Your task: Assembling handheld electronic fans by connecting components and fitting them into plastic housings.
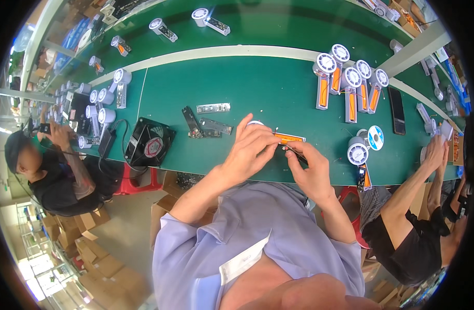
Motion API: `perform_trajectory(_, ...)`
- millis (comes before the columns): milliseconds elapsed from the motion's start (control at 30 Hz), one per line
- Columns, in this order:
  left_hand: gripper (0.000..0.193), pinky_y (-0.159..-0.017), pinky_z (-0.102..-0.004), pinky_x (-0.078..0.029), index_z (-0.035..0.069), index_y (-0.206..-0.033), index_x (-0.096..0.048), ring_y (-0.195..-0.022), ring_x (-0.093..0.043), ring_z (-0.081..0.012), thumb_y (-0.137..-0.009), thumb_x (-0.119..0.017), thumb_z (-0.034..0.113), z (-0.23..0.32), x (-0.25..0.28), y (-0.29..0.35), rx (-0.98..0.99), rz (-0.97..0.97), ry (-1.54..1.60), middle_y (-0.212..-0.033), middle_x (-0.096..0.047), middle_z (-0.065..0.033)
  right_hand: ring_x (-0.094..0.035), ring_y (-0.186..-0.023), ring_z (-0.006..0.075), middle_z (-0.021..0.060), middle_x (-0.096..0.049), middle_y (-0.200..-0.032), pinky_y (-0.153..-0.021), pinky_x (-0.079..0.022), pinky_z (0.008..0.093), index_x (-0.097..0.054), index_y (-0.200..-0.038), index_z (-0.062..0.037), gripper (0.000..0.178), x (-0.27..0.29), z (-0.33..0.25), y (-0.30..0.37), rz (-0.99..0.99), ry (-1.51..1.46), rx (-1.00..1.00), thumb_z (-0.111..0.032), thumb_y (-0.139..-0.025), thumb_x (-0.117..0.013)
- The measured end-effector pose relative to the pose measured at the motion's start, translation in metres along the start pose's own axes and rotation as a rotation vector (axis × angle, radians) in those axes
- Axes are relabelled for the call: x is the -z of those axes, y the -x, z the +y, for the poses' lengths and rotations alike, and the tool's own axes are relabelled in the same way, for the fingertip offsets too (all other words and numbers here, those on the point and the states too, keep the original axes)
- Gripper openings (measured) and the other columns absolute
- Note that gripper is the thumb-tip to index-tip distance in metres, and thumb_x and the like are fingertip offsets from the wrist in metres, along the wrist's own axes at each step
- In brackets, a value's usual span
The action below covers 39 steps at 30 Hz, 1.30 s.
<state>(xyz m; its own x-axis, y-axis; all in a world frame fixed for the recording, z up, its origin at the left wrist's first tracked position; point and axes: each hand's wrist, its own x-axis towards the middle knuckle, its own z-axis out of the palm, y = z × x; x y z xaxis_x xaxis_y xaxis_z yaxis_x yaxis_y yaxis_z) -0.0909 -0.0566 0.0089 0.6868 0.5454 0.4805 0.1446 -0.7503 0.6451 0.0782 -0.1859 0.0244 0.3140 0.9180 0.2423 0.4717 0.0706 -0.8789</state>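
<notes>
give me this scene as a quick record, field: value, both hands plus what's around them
left hand: the left hand, fingers bent over a pale unit with an orange insert; exact grip hidden
right hand: the right hand, fingertips at thin wires beside that unit; grip unclear
surface: green table
left side: loose circuit boards, black square fan
right side: five round-headed units, dark phone, white-and-blue disc
co-workers: people seated at both sides
</notes>
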Motion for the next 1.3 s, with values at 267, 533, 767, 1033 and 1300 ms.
perform_trajectory(267,0.025,-0.114,-0.0578,-0.048,0.004,-0.104,-0.072,-0.103,-0.07,-0.0261,-0.082,-0.082,-0.002,-0.007,-0.009,-0.003,-0.166,0.072,-0.092,-0.099,-0.071,-0.0093,-0.076,-0.083,0.0224,0.0132,-0.076,-0.101,-0.072,-0.06,0.0337,-0.068,-0.125,-0.0013,0.028,-0.007,0.002,-0.001,0.074,0.013,-0.063,0.0,-0.097,-0.072)
perform_trajectory(533,0.021,-0.108,-0.0554,-0.052,0.003,-0.096,-0.067,-0.095,-0.067,-0.0259,-0.08,-0.079,-0.005,0.001,-0.013,-0.008,-0.199,0.087,-0.108,-0.093,-0.067,-0.0087,-0.076,-0.082,0.021,0.0129,-0.075,-0.1,-0.071,-0.06,0.0315,-0.07,-0.119,-0.0006,0.025,-0.009,-0.005,-0.006,0.085,0.024,-0.045,0.001,-0.094,-0.075)
perform_trajectory(767,0.02,-0.11,-0.0555,-0.05,0.002,-0.094,-0.066,-0.09,-0.064,-0.0262,-0.079,-0.078,-0.005,0.01,-0.016,-0.008,-0.195,0.048,-0.115,-0.089,-0.063,-0.0082,-0.074,-0.086,0.0287,0.0151,-0.072,-0.106,-0.072,-0.06,0.0374,-0.07,-0.115,0.0009,0.025,-0.002,-0.008,-0.004,0.081,0.175,0.079,0.003,-0.091,-0.076)
perform_trajectory(1033,0.021,-0.111,-0.0552,-0.049,0.002,-0.094,-0.065,-0.089,-0.062,-0.0273,-0.079,-0.077,-0.005,0.011,-0.018,-0.009,-0.204,0.039,-0.108,-0.088,-0.061,-0.009,-0.071,-0.091,0.0361,0.0175,-0.069,-0.109,-0.077,-0.059,0.0424,-0.066,-0.119,0.0018,0.031,-0.001,0.001,-0.003,0.028,0.336,0.242,0.005,-0.09,-0.074)
perform_trajectory(1300,0.018,-0.114,-0.0541,-0.044,0.004,-0.097,-0.07,-0.094,-0.064,-0.0257,-0.081,-0.078,0.0,0.008,-0.019,-0.008,-0.148,-0.044,-0.213,-0.088,-0.064,-0.0057,-0.07,-0.096,0.0349,0.0182,-0.066,-0.11,-0.079,-0.059,0.0416,-0.062,-0.12,0.0044,0.031,-0.003,0.011,-0.01,-0.016,0.449,0.311,0.003,-0.091,-0.072)
